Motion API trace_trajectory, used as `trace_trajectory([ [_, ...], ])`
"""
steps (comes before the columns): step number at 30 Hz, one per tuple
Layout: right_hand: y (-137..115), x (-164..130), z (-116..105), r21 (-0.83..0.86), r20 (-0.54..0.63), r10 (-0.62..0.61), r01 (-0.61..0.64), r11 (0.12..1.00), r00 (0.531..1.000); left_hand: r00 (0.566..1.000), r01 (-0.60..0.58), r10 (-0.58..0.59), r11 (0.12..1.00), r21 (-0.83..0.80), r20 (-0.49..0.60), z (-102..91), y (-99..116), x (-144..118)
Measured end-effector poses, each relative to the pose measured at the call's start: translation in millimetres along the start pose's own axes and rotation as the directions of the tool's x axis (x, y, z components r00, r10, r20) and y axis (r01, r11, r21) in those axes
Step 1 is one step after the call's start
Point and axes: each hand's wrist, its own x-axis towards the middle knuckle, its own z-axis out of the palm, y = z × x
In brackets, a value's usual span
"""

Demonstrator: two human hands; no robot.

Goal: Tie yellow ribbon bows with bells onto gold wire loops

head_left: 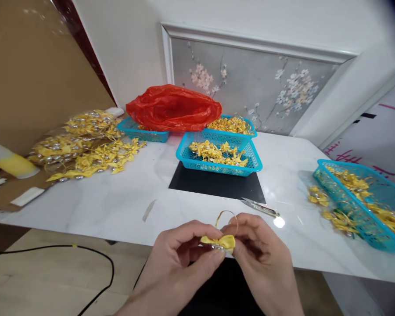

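While both hands (217, 259) pinch a yellow bow (219, 241), bare table (118, 206) edge lies just beyond.

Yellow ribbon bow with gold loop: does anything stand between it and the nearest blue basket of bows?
Nothing visible does. Both hands pinch the yellow ribbon bow; only bare tabletop and a flat black mat lie before the blue plastic basket.

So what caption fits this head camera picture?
Both hands, left hand and right hand, pinch a yellow ribbon bow above a white table.
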Motion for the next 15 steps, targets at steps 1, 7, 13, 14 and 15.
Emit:
trace_trajectory([
  [1, -0.2, -0.4, -1.7, -0.057, 0.006, -0.053, 0.054, 0.997, 0.999, 1.0, -0.01, 0.01, 1.0, -0.001, -0.018, 0.4, -1.3, 1.0],
  [7, -14.6, 6.7, -16.6, -0.547, 0.131, -0.518, 0.497, 0.673, 0.845, 0.951, -0.234, 0.27, 0.947, 0.22, -0.149, 5.2, -2.8, 7.5],
  [13, -28.7, 16.0, 0.4, -0.551, 0.249, -0.657, 0.662, 0.508, 0.711, 0.893, -0.392, 0.448, 0.818, 0.421, -0.04, 1.0, -8.5, 8.1],
  [14, -29.0, 16.7, 5.6, -0.551, 0.253, -0.668, 0.672, 0.495, 0.7, 0.897, -0.391, 0.442, 0.822, 0.413, -0.03, -0.1, -10.3, 9.0],
  [15, -29.0, 16.7, 10.4, -0.544, 0.248, -0.675, 0.676, 0.497, 0.695, 0.9, -0.391, 0.436, 0.832, 0.393, -0.029, -1.2, -12.2, 10.3],
])
